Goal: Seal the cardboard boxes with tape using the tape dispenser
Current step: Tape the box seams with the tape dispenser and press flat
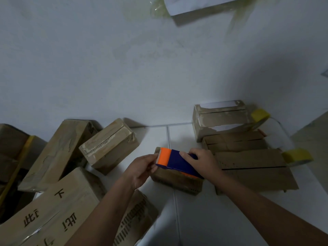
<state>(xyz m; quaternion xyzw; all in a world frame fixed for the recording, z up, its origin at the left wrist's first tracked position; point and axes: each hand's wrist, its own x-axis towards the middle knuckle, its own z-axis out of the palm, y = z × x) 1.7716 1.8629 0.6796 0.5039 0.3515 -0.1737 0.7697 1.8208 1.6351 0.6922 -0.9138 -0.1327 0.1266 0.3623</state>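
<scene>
At the far left edge of the white tiled floor (204, 219) lies a dark cardboard box with a yellow strap (19, 157) across it, partly cut off by the frame. Next to it, going right, three closed cardboard boxes crowd together: a long box (58, 153) leaning diagonally, a printed box (53, 210) with black characters in the lower left corner, and a smaller taped box (110, 144) tilted toward the wall. A further box (136, 215) shows under the left forearm, mostly hidden. In the middle of the floor sits the small box (175, 181) being worked on, and on its top rests the tape dispenser (177, 162), blue bodied with an orange front end. The left hand (142, 167) pinches at the orange serrated end of the dispenser with thumb and fingertips, where a strip of tape may be, though it is too faint to make out. The right hand (202, 160) grips the blue body from above, fingers curled over it. To the right, three more boxes lie one before another: a pale box (221, 119) by the wall, a slotted box (236, 141) in front of it, and a wide flat box (255, 169) nearest. Two yellow tape rolls show there, the far roll (260, 115) beside the pale box and the near roll (298, 155) at the flat box's right end. On the wall above, one taped box (200, 11) shows blurred.
</scene>
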